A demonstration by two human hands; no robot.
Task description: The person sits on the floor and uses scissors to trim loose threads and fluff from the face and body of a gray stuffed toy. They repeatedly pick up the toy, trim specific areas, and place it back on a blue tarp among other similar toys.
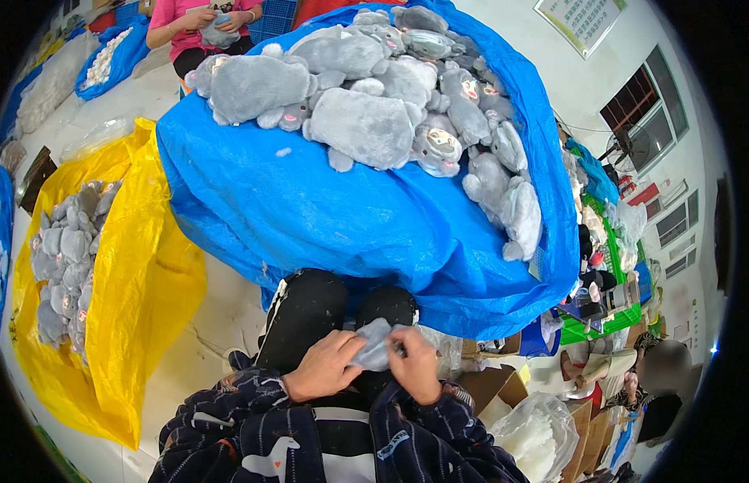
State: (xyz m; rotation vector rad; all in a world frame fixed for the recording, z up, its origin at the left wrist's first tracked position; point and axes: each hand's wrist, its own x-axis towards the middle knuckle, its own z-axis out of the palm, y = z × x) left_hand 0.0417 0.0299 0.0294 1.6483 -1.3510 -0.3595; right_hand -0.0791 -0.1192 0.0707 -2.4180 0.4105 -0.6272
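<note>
Over my lap, a small grey plush piece [374,344] is held between both hands. My left hand [326,364] pinches its left side, thumb and fingers closed on the fabric. On its right side, my right hand [413,364] grips it with curled fingers. The piece looks soft and limp; its exact shape is partly covered by my fingers. Just beyond my knees, a large blue tarp sack [326,217] bears a pile of grey plush toys [362,127], several with printed faces.
At left stands a yellow sack [161,298] filled with small grey plush pieces [67,258]. Cardboard boxes [491,386] and a clear bag of white stuffing [535,439] are at lower right. Across the blue sack sits a person in pink [181,28]; another person [632,386] is at far right.
</note>
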